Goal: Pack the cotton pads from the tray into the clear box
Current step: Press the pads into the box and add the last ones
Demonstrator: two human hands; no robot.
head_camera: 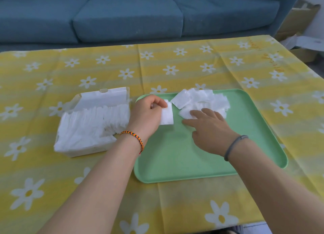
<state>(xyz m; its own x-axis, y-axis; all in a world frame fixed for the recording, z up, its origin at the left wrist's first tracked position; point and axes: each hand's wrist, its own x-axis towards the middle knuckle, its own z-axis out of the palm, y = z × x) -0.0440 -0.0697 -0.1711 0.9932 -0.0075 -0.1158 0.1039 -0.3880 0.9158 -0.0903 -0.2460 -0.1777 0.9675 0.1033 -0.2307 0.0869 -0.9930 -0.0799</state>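
1. Left hand (149,111) pinches one pad (167,117) between thumb and curled fingers, over the tray's (175,154) left edge. The pad hangs upright, long axis vertical.
2. Box (91,121) lies just left of that hand, lid up, nearly full; the left hand is nearer.
3. Right hand (210,128): fingers straight, spread, pressing the near edge of the pile (201,100) at the tray's far side.
4. Count: one tray, one box, one pad held; pile too jumbled to count.
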